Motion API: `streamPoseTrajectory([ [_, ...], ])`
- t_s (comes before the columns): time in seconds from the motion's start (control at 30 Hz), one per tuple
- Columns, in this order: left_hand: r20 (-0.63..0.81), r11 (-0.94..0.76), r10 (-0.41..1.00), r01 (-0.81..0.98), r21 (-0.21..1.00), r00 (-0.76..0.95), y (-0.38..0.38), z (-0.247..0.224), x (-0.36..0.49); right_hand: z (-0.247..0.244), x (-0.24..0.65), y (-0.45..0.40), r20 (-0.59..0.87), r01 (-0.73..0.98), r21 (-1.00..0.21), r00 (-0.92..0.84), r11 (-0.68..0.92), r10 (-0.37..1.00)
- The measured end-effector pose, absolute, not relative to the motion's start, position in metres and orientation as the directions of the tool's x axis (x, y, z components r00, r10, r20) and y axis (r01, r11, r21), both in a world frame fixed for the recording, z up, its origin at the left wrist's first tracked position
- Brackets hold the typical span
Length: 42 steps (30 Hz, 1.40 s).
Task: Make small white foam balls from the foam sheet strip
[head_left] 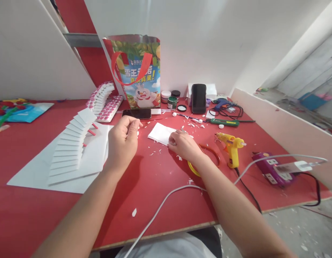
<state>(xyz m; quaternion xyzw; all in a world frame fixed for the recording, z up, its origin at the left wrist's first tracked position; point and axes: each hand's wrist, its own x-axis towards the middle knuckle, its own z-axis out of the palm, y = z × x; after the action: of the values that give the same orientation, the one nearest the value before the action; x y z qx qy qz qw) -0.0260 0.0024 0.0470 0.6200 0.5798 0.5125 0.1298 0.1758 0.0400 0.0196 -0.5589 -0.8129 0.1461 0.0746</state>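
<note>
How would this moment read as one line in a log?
left hand: curled, contents unclear | right hand: at edge of white paper | glue gun: right of right hand | white scraps: scattered on red table

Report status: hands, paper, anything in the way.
Left hand closed, contents unclear. Right hand at right end of white paper. White cable passes under right forearm, possible snag.

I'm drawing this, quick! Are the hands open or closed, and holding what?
Left hand: closed, thumb against fingers; can't tell if anything is pinched.
Right hand: fingers curled at the white paper; can't tell if gripping.
</note>
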Motion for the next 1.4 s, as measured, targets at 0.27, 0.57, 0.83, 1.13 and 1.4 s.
streamPoseTrajectory([
  [0.27, 0.36, -0.236, 0.924, 0.553, 0.799, -0.127, 0.009, -0.01, -0.02, 0.016, 0.174, 0.042, -0.044, 0.904, -0.292, -0.338, 0.311, 0.94],
  [0.57, 0.319, -0.216, 0.941, 0.528, 0.822, -0.112, 0.012, -0.015, -0.024, 0.005, 0.174, 0.051, 0.096, 0.867, -0.424, -0.242, 0.26, 0.965],
  [0.83, 0.169, -0.146, 0.983, 0.26, 0.955, -0.067, 0.01, -0.014, -0.019, 0.015, 0.2, 0.062, 0.017, 0.488, -0.871, -0.075, 0.052, 0.997],
  [1.13, -0.059, 0.157, 0.964, -0.378, 0.913, 0.258, 0.0, -0.004, 0.004, 0.011, 0.167, 0.034, -0.051, 0.174, -0.985, -0.339, 0.01, 0.939],
  [1.4, -0.072, 0.165, 0.964, -0.364, 0.917, 0.256, 0.0, -0.006, 0.001, 0.007, 0.168, 0.038, -0.089, 0.076, -0.995, -0.31, -0.069, 0.946],
])
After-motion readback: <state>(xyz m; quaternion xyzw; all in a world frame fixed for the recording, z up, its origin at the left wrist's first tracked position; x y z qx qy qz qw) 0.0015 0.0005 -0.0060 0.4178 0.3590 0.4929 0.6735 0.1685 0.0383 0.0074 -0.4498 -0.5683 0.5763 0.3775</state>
